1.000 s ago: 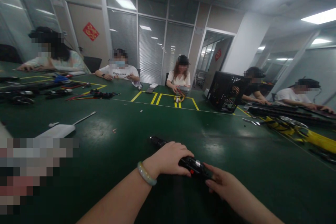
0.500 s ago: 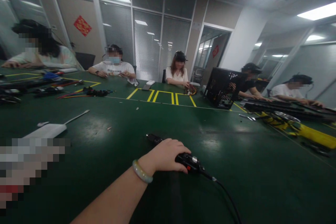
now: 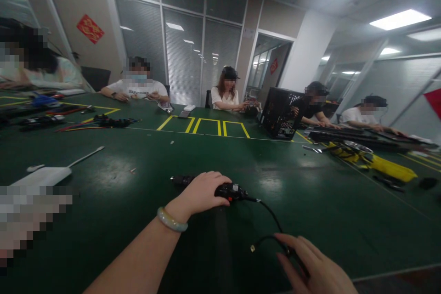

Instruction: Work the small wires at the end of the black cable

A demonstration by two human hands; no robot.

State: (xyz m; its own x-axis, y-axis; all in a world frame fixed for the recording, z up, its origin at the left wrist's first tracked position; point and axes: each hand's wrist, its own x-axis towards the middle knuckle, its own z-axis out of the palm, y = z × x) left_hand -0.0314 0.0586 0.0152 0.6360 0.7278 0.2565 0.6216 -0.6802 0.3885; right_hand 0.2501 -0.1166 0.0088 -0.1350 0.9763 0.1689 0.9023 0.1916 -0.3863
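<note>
My left hand point(image 3: 203, 191), with a pale green bangle point(image 3: 171, 221) on its wrist, is closed over a black electric tool point(image 3: 228, 190) lying on the green table point(image 3: 144, 202). The tool's front end point(image 3: 179, 179) sticks out to the left of my fingers. A thin black cable point(image 3: 272, 216) runs from the tool's rear down to my right hand point(image 3: 310, 264) at the lower right. My right hand's fingers curl around the cable near its small plug end point(image 3: 253, 248).
Several people sit around the far sides of the table. A white flat device point(image 3: 44, 175) lies at the left, with cables and tools point(image 3: 103, 121) behind it. A black mesh computer case point(image 3: 280, 112) and yellow parts point(image 3: 389, 167) stand at the right. Yellow tape marks point(image 3: 206, 126) cross the middle.
The view has swung to the right. My right hand left the tool's rear, went out of sight, then returned at the lower right holding the cable. My left hand stayed on the tool.
</note>
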